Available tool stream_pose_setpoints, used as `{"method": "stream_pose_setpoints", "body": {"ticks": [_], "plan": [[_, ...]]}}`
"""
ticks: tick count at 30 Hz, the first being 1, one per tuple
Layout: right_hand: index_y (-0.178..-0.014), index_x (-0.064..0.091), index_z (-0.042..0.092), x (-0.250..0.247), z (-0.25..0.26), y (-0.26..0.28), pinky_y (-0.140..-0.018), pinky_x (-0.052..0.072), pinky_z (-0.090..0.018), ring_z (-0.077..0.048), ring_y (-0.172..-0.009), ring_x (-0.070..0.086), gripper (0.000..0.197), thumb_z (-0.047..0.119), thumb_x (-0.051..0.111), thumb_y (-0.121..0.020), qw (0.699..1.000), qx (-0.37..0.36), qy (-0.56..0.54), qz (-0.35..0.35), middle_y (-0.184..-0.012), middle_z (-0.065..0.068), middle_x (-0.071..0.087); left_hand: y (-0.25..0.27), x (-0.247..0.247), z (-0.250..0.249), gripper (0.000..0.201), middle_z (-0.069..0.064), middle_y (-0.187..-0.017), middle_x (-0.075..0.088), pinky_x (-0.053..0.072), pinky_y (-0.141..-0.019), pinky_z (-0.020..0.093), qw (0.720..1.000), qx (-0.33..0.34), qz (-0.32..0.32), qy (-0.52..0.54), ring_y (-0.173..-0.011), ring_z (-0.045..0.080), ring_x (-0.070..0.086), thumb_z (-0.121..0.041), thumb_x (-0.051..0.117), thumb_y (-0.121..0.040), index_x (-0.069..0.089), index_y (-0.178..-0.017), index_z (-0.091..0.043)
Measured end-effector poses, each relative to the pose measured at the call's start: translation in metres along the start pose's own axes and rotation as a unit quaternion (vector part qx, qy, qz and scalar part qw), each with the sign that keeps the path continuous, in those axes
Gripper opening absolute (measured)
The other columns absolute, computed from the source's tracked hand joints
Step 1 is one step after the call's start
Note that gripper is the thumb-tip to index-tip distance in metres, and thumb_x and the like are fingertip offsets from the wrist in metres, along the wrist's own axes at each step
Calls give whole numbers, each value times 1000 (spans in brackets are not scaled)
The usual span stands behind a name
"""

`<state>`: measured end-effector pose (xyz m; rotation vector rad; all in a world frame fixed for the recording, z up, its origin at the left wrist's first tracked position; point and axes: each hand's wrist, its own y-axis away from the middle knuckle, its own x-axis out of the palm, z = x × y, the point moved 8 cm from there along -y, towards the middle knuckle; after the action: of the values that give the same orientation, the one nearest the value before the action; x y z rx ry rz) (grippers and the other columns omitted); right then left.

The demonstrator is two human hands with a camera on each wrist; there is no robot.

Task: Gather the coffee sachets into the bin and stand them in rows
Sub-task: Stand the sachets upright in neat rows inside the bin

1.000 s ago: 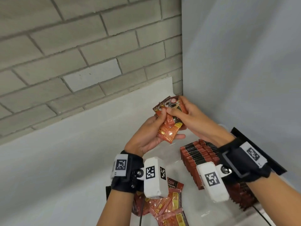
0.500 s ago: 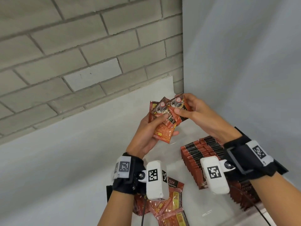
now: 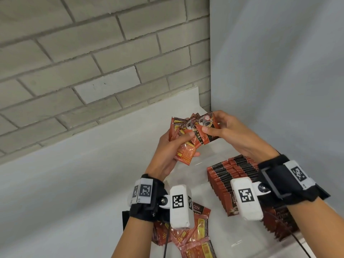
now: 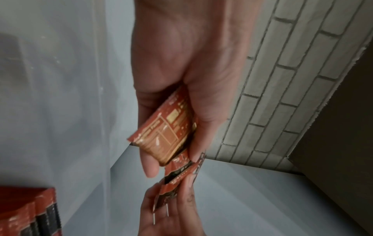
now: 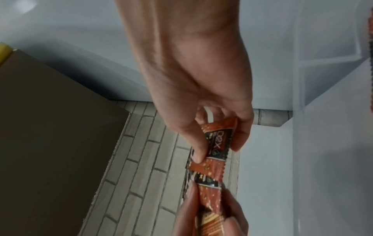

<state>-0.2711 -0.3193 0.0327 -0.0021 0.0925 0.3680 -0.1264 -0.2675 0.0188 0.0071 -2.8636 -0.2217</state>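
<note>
Both hands hold a small fanned bunch of red coffee sachets [image 3: 188, 140] up in the air above the clear bin [image 3: 204, 237]. My left hand [image 3: 173, 149] grips the bunch from below, thumb across its front [image 4: 167, 132]. The right hand [image 3: 221, 131] pinches the rightmost sachet [image 3: 206, 127] by its side, seen close in the right wrist view [image 5: 219, 143]. Inside the bin, rows of sachets [image 3: 232, 174] stand on edge at the right. Several loose sachets [image 3: 197, 237] lie flat at the bin's near left, partly hidden by my left wrist camera.
A grey brick wall [image 3: 93, 62] rises behind the white table [image 3: 65, 174]. A plain grey panel [image 3: 279, 71] closes off the right side. A black flat piece [image 3: 324, 192] shows beside my right wrist.
The bunch has spread into a fan; both hands have shifted slightly. The right hand has drawn the top sachet out to the right.
</note>
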Motion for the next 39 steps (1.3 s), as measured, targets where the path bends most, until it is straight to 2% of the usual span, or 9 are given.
{"method": "stream_pose_setpoints", "body": {"ticks": [6,11,13,16,20,25,31,34,39], "plan": [[-119,55,16,3,4,3,-80,50,-19,-8,-99,64,40,17,71,-84,1000,-6,4,-1,-110,1,65,-1,-7,-2,43,9,-105,73,60,-62,38,999,24,-32,-2,-90,28,72,-14,74,-77,61,-117,-9],[-111,56,14,-7,0,1,-90,48,-29,-19,-102,64,29,14,70,-85,999,16,-30,-35,-106,-5,68,-1,-7,-3,40,7,-103,74,61,-65,40,999,34,-30,11,-88,26,72,-21,71,-74,62,-112,-12],[-114,55,14,-5,1,2,-89,49,-28,-19,-104,64,34,17,71,-84,999,9,-22,-22,-110,-5,66,-1,-9,-3,41,8,-104,74,61,-65,40,998,39,-39,1,-89,27,72,-20,73,-75,62,-114,-10],[-119,51,25,3,2,2,-92,52,-32,-18,-108,61,45,23,75,-81,1000,-18,2,0,-119,-4,60,-2,-11,-2,39,9,-102,74,61,-64,39,997,44,-55,-16,-88,28,72,-12,76,-78,63,-115,-9],[-116,50,35,6,4,2,-90,53,-34,-18,-107,59,47,25,76,-79,999,-29,24,-5,-117,-1,57,-3,-13,-1,36,9,-100,74,61,-62,37,997,43,-61,-26,-86,27,72,-13,76,-77,64,-111,-11],[-112,49,21,-2,-1,3,-80,49,-25,-13,-97,59,43,20,76,-79,999,9,-4,-53,-107,-2,59,-4,-13,0,35,9,-100,74,60,-60,36,997,43,-63,-22,-85,25,72,-12,74,-79,64,-113,-10],[-117,47,19,-4,-9,3,-93,48,-33,-16,-101,60,47,22,76,-80,996,56,-14,-64,-107,-3,61,-5,-15,0,33,8,-100,74,61,-63,38,996,46,-77,-12,-84,25,72,-10,74,-80,64,-111,-12],[-119,53,9,0,-11,3,-96,49,-34,-19,-103,65,41,14,71,-82,992,70,-98,-35,-111,-8,67,-4,-15,-1,35,8,-101,74,61,-63,37,996,44,-77,-3,-85,26,72,-9,74,-79,63,-113,-11],[-112,63,5,9,-8,3,-94,51,-32,-18,-97,67,23,7,60,-89,971,82,-227,5,-106,-9,71,-3,2,-3,47,14,-115,68,61,-71,42,999,32,4,34,-94,29,70,0,69,-82,52,-126,-7]]}}
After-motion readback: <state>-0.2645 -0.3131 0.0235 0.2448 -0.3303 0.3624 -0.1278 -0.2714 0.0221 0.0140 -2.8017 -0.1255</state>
